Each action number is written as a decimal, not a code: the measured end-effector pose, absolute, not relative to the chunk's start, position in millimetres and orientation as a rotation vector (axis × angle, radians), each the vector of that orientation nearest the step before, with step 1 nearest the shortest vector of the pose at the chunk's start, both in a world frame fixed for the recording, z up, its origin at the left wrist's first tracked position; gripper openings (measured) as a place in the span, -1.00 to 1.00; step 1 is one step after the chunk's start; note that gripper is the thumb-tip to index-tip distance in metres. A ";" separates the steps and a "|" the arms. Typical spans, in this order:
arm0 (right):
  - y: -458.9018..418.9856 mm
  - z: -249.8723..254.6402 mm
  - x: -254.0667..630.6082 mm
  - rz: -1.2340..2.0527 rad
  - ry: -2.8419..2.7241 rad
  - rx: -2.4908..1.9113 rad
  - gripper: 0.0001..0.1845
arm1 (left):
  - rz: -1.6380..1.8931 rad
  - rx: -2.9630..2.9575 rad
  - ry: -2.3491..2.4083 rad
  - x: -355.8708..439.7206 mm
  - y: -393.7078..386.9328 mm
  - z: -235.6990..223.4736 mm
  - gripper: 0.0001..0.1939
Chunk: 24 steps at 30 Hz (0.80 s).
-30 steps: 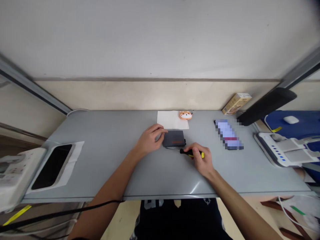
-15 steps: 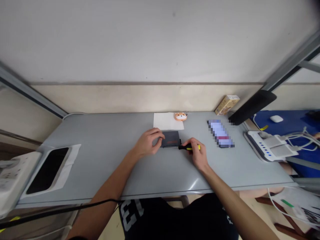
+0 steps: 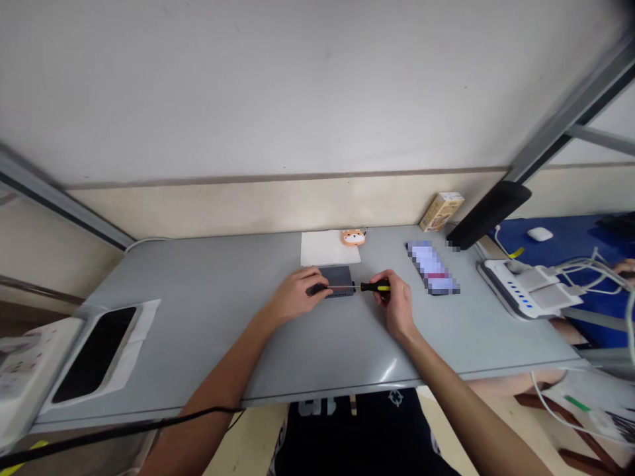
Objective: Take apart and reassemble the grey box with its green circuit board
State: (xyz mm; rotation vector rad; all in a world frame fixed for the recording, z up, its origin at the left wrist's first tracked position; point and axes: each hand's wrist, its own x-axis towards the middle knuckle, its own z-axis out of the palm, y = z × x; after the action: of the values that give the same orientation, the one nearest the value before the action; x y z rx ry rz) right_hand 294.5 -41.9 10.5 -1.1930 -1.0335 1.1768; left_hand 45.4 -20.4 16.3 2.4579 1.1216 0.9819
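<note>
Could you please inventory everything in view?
desk: one, grey, centre
flat box: one, dark grey, centre
screwdriver: one, black and yellow, centre
papers: two, white, rear and left
animal item: one, orange, on rear paper
phone: one, lilac screen, right
carton: one, yellow, rear right
long object: one, black, beside carton
charging strip: one, white, right
screen device: one, black, left
socket strip: one, white, far left
cables: several, white, right
adjoining tabletop: one, blue, far right
left hand: one, bare, at box
right hand: one, bare, holding screwdriver
</note>
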 end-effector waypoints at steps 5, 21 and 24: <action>-41.7 9.2 293.8 1.187 -1.021 -1.187 -0.49 | 0.991 2.435 1.110 44.1 -19.9 12.2 -0.84; -38.4 8.8 293.8 1.122 -1.033 -1.193 -0.50 | 0.771 2.218 1.578 11.0 77.0 6.9 -0.70; -38.7 8.4 293.3 1.123 -1.077 -1.188 -0.52 | 0.773 2.221 1.568 5.5 73.8 3.6 -0.66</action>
State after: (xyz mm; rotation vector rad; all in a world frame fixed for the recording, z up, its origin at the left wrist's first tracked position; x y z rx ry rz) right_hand 293.3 -38.7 8.4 -1.1878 -1.0766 1.1230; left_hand 5.5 73.8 3.6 2.2211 1.5678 0.7731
